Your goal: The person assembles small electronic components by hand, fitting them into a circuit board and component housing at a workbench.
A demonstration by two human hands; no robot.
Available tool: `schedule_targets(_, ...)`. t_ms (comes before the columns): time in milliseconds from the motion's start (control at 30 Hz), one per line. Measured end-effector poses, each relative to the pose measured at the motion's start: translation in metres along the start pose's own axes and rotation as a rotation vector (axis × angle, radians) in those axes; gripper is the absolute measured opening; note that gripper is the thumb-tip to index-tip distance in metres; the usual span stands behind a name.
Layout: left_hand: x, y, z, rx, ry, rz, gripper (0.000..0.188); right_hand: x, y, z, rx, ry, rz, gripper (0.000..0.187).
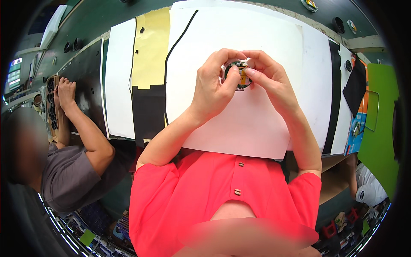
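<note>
Between my two hands, over the white sheet (239, 124), is a small round electronic assembly (242, 76) with a clear or silvery rim, a circuit board and a yellow part in its middle. My left hand (218, 81) is closed around its left side, the thumb pressing on the inside near the board. My right hand (272, 77) grips the right side, with thumb and fingertips pinched at the yellow part. The underside of the assembly and some of my fingertips are hidden.
A yellow sheet (152, 51) with small black bits and a black strip (149, 111) lie to the left. At far left a co-worker's hands (66, 92) work at a box of dark round parts. A green board (379, 128) stands at right. Round parts (338, 25) sit at the far right.
</note>
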State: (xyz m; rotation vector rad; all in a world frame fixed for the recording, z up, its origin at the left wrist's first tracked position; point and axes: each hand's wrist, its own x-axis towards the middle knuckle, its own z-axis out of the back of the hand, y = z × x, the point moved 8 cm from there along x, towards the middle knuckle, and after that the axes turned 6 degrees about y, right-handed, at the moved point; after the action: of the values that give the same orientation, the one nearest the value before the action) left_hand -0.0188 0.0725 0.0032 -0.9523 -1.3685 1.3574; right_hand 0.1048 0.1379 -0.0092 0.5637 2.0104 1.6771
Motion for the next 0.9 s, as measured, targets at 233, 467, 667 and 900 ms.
schedule_targets(233, 0.000, -0.028, -0.002, 0.264, 0.002, -0.096, 0.021, 0.002, -0.006, 0.000, 0.117, -0.010, -0.083, 0.030)
schedule_targets(467, 0.004, -0.029, -0.007, 0.332, 0.129, -0.045, 0.025, 0.000, -0.013, 0.001, 0.215, -0.024, -0.148, 0.028)
schedule_targets(667, 0.073, 0.002, 0.030, 0.260, 0.214, 0.109, 0.028, 0.019, 0.005, 0.037, -0.093, -0.119, -0.058, 0.031)
schedule_targets(900, 0.233, 0.044, 0.113, 0.424, -0.168, -0.054, 0.032, 0.076, 0.047, 0.183, -1.175, -0.834, 0.288, 0.047)
